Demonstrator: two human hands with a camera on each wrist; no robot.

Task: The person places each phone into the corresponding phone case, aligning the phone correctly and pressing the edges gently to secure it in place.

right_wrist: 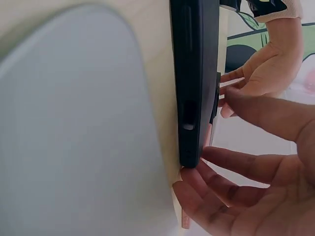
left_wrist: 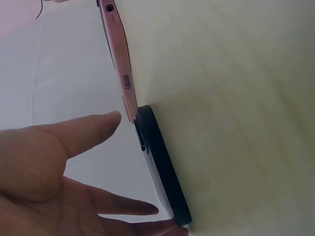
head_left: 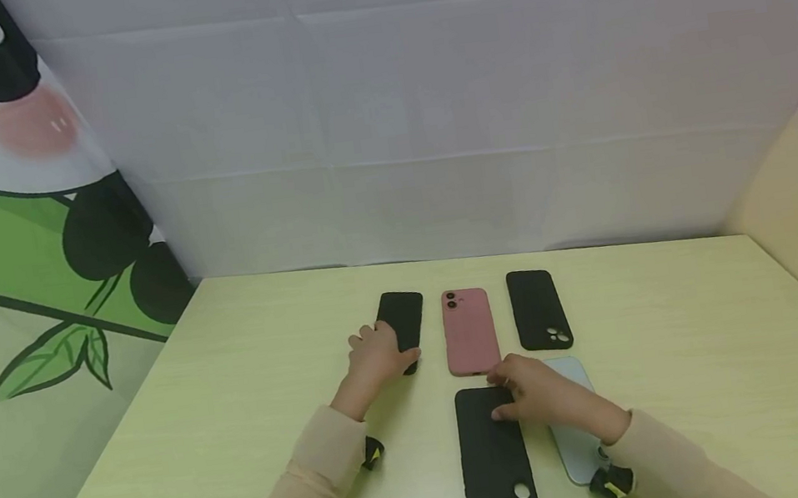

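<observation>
My left hand reaches over a black phone at the back left, thumb along its right side. In the left wrist view, fingertips meet the dark edge of that phone while the thumb stands apart from it. My right hand is at the top right corner of a large black phone case with two round light camera openings. In the right wrist view, its fingers touch the end of the case, and the thumb is raised off the face.
A pink phone with two dark lenses lies between the hands. Behind the right hand lies another black phone case. A pale blue phone lies partly under the right forearm. A light wall cloth hangs at the table's back edge.
</observation>
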